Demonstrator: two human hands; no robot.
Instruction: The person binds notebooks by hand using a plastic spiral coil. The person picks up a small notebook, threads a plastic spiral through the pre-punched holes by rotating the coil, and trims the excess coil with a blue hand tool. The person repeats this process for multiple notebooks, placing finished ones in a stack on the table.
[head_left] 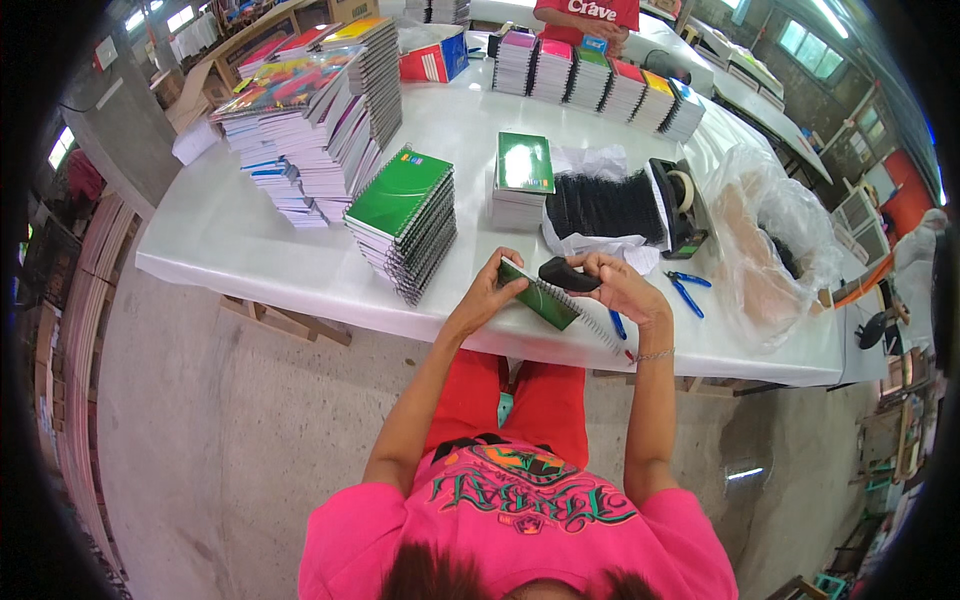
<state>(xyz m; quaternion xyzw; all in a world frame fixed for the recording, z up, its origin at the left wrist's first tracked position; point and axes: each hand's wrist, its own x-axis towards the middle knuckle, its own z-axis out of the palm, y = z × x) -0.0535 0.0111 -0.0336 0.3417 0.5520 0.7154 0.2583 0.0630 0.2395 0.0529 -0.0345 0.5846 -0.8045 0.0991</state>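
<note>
Over the table's front edge, my left hand (pixel 488 295) grips a small green notebook (pixel 545 305) by its far left end, thumb on the cover. A spiral binding coil (pixel 603 334) runs along the notebook's edge and sticks out past its near right end. My right hand (pixel 628 290) is closed round a black rounded hand tool (pixel 569 273) held just above the coil side; its exact kind is unclear. Below the right fingers a blue handle (pixel 618 324) shows in part. To the left stands a stack of coiled green notebooks (pixel 405 200); ahead, a stack of green-covered books (pixel 523 165).
Many black coils (pixel 607 208) lie on white paper beside a tape dispenser (pixel 680 205). Blue-handled pliers (pixel 686 292) and a clear plastic bag (pixel 770 240) are at right. Tall notebook piles (pixel 310 120) stand at left, a notebook row (pixel 595 82) at the back near another person (pixel 590 20).
</note>
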